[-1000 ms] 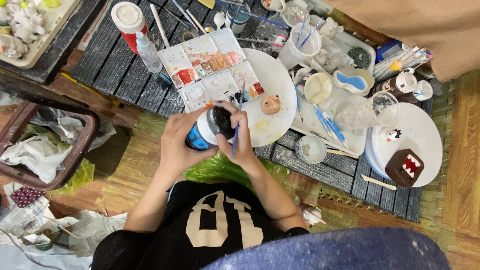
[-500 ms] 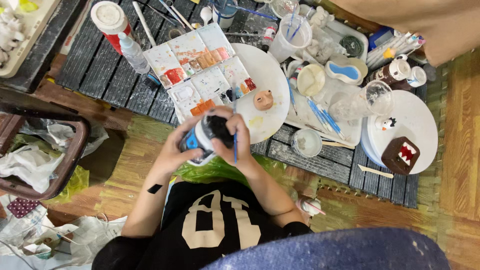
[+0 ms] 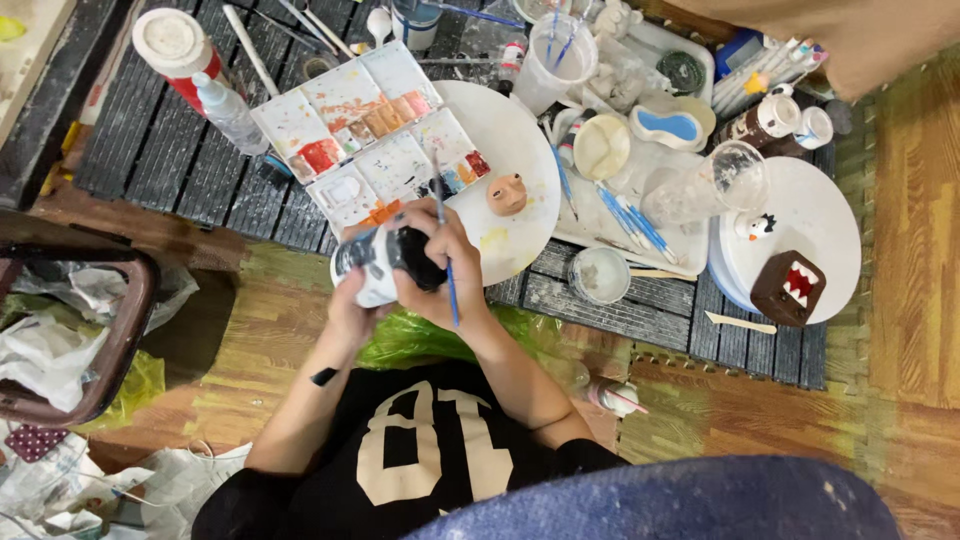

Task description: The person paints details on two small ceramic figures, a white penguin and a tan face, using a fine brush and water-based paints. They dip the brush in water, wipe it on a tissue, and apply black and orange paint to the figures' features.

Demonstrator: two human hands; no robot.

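My left hand [image 3: 348,305] holds a small white container [image 3: 372,265] smeared with black paint, just off the front edge of the dark slatted table [image 3: 170,150]. My right hand [image 3: 450,262] grips the container's black top and also pinches a thin blue-handled brush [image 3: 440,205], which points up and down across the fingers. Directly beyond the hands lie a paint-stained palette [image 3: 370,130] and a round white plate [image 3: 510,150] carrying a small tan clay head [image 3: 507,192].
To the right, another white plate [image 3: 825,215] bears a brown toothed block figure [image 3: 788,288] and a tiny penguin [image 3: 760,226]. Cups, brushes, a clear tumbler [image 3: 705,185] and a red can [image 3: 180,45] crowd the table. A bin of crumpled bags [image 3: 70,330] stands left; a green bag [image 3: 420,340] lies underneath.
Both hands stay together on the container, which has turned so its blue side no longer shows. The brush now stands more upright.
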